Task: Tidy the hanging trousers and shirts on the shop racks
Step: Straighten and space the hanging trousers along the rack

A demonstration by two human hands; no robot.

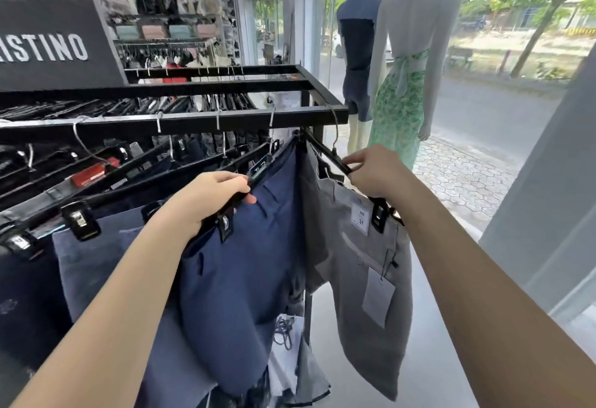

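Observation:
Navy blue trousers (245, 278) hang from a black clip hanger on the black rack rail (180, 122). My left hand (209, 198) grips that hanger's bar. Grey trousers (364, 304) with paper tags hang at the rack's right end, swung out to the right. My right hand (374, 172) holds the bar of their black clip hanger (380, 211). A gap opens between the two pairs. More dark and grey-blue trousers (90, 265) hang to the left on the same rail.
A second black rail (225, 85) with more hangers runs behind. A dark sign (54, 49) and shelves of small goods (174, 20) stand at the back. Two mannequins (406, 62) face the shop window on the right. A grey pillar (554, 214) rises at far right.

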